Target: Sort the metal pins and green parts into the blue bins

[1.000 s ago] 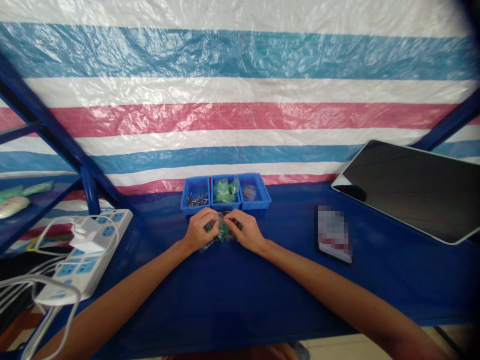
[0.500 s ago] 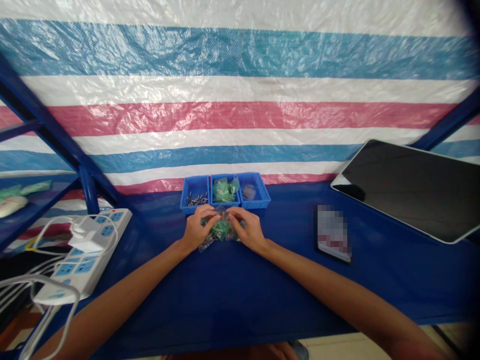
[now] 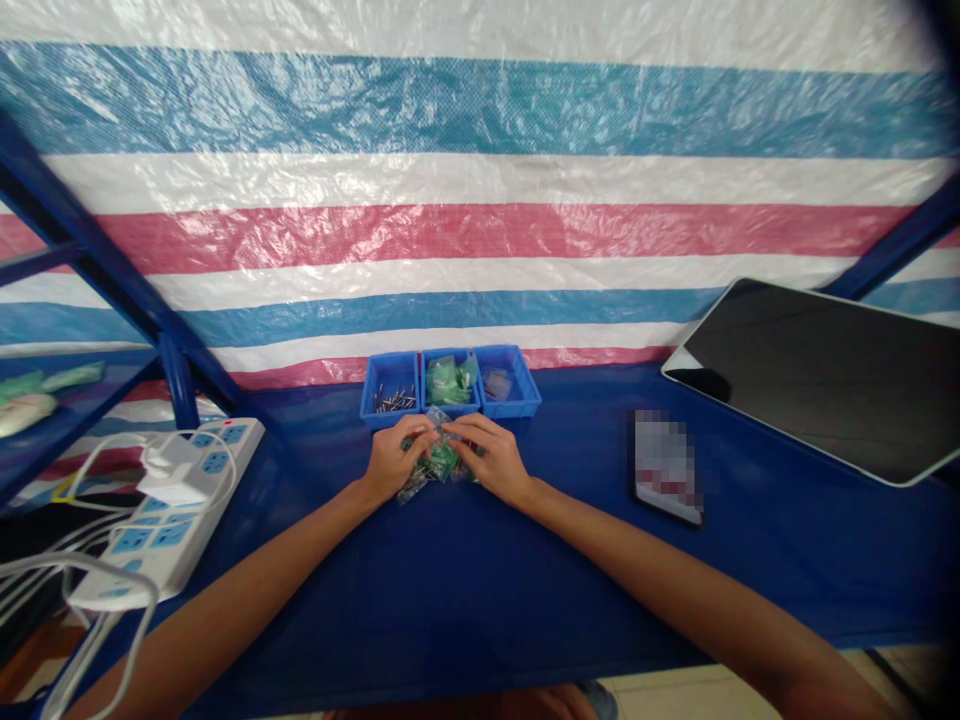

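My left hand [image 3: 396, 458] and my right hand [image 3: 495, 458] meet over the blue table, fingertips close together. Between them stands the top of a small clear plastic bag [image 3: 436, 414], pinched by the fingers of both hands. Below the fingers lies a heap of green bags [image 3: 442, 462] and clear bags [image 3: 412, 487], their contents too small to make out. Just behind are three blue bins: the left bin [image 3: 367, 404] has thin metal pins [image 3: 394, 400], the middle one green bags [image 3: 450, 380], the right one clear bags [image 3: 498, 383].
On the left lies a white power strip [image 3: 214, 490] with a white charger [image 3: 176, 470] and cables. To the right are a phone [image 3: 666, 468] and a dark flat screen [image 3: 825, 380]. A striped plastic sheet [image 3: 480, 230] hangs behind the table [image 3: 450, 600].
My right fingers have stretched out to the left, nearer my left fingertips. The clear bag's top has shifted slightly left. The bins and other things stay put.
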Demonstrator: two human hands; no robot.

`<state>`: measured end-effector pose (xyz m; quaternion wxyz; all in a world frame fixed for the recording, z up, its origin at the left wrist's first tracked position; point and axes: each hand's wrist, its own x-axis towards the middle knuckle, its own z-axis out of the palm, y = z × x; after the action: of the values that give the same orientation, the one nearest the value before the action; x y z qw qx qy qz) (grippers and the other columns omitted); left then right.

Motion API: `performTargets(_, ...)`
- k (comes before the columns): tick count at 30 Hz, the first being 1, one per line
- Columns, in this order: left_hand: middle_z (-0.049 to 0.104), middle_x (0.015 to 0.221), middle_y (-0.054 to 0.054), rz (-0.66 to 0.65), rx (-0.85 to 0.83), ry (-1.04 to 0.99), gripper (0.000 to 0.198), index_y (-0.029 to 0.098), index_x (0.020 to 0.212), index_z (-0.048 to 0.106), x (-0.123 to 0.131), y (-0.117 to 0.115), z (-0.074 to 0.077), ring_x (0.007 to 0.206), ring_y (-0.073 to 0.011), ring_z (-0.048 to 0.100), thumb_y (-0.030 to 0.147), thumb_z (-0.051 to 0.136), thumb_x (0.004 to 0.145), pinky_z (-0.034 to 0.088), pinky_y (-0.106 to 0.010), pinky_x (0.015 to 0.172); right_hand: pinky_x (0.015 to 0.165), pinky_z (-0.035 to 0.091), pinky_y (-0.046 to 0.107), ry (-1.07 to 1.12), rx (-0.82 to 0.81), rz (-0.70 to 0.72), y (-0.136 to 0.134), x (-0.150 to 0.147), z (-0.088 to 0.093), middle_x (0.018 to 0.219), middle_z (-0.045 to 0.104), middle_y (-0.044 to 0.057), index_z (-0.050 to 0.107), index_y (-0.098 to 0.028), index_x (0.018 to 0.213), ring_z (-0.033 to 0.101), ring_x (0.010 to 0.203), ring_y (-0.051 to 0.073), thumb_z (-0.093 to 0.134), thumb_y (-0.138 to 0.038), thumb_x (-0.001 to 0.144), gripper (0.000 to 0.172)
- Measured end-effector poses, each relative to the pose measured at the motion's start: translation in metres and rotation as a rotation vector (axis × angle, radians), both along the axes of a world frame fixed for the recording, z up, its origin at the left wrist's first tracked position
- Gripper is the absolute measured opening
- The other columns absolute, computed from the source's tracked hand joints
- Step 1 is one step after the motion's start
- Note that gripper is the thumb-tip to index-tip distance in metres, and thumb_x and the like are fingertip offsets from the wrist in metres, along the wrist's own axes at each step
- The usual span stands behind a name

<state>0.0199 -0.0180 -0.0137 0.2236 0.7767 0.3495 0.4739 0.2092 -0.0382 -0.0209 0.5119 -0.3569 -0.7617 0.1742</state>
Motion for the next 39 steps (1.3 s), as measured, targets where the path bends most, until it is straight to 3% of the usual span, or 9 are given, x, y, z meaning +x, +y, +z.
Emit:
performTargets(6, 0.067, 0.072, 0.0, -0.041, 0.121, 0.113, 0.016, 0.017, 0.085, 0.065, -0.0011, -0.0018, 0.0081, 0.056, -0.009, 0.061, 0.031, 0.057, 0.086, 0.049, -0.02, 0.06, 0.073, 0.05, 0.028, 0.022, 0.012, -0.034, 0.0002, -0.0007, 0.0003, 0.091, 0.064, 0.006, 0.068, -0.021, 0.097, 0.061, 0.083, 0.016, 0.054, -0.026, 0.089, 0.017)
performTargets(12, 0.059, 0.078, -0.002, 0.014, 0.253, 0.11, 0.016, 0.017, 0.09, 0.067, -0.0014, -0.0008, 0.0101, 0.059, -0.0088, 0.053, 0.03, 0.063, 0.082, 0.046, -0.023, 0.06, 0.065, 0.048, 0.026, 0.012, -0.003, -0.069, -0.0023, -0.0007, 0.0052, 0.088, 0.058, 0.006, 0.064, -0.019, 0.09, 0.056, 0.073, 0.015, 0.052, -0.027, 0.09, 0.015)
performTargets(16, 0.06, 0.087, -0.005, 0.025, 0.231, 0.115, 0.014, 0.016, 0.087, 0.066, -0.0003, -0.0007, 0.0098, 0.066, -0.0099, 0.056, 0.028, 0.06, 0.085, 0.048, -0.024, 0.064, 0.064, 0.048, 0.026, 0.008, -0.013, -0.058, -0.0032, 0.0003, 0.0065, 0.09, 0.056, 0.006, 0.062, -0.019, 0.09, 0.054, 0.071, 0.014, 0.052, -0.029, 0.089, 0.014)
performTargets(21, 0.066, 0.072, -0.002, 0.035, 0.232, 0.134, 0.016, 0.018, 0.085, 0.067, 0.0004, -0.0022, 0.009, 0.064, -0.0115, 0.06, 0.029, 0.056, 0.087, 0.049, -0.024, 0.065, 0.064, 0.049, 0.026, -0.006, -0.02, -0.004, -0.0029, 0.0, 0.0062, 0.093, 0.055, 0.007, 0.062, -0.019, 0.095, 0.054, 0.07, 0.013, 0.055, -0.031, 0.088, 0.015)
performTargets(25, 0.068, 0.073, -0.003, 0.033, 0.252, 0.159, 0.016, 0.018, 0.088, 0.068, 0.0009, -0.0033, 0.0085, 0.062, -0.0113, 0.06, 0.029, 0.057, 0.087, 0.048, -0.024, 0.063, 0.061, 0.048, 0.025, 0.002, -0.018, 0.01, -0.0015, -0.0006, 0.0037, 0.093, 0.056, 0.007, 0.061, -0.019, 0.092, 0.054, 0.068, 0.012, 0.051, -0.03, 0.089, 0.015)
performTargets(32, 0.066, 0.071, -0.004, -0.041, 0.273, 0.179, 0.013, 0.016, 0.087, 0.068, 0.0012, -0.0036, 0.0087, 0.06, -0.0115, 0.057, 0.023, 0.058, 0.085, 0.047, -0.024, 0.06, 0.06, 0.044, 0.024, -0.045, -0.072, -0.023, -0.0008, -0.0005, -0.0015, 0.072, 0.059, 0.001, 0.058, -0.019, 0.089, 0.054, 0.062, 0.013, 0.048, -0.029, 0.089, 0.015)
performTargets(39, 0.067, 0.073, -0.005, -0.05, 0.268, 0.171, 0.012, 0.016, 0.086, 0.067, 0.0009, -0.0045, 0.0101, 0.064, -0.0129, 0.059, 0.023, 0.057, 0.085, 0.048, -0.026, 0.064, 0.06, 0.043, 0.024, -0.074, -0.076, -0.045, -0.0015, -0.0001, 0.0007, 0.072, 0.06, 0.001, 0.059, -0.018, 0.086, 0.054, 0.062, 0.013, 0.047, -0.028, 0.089, 0.016)
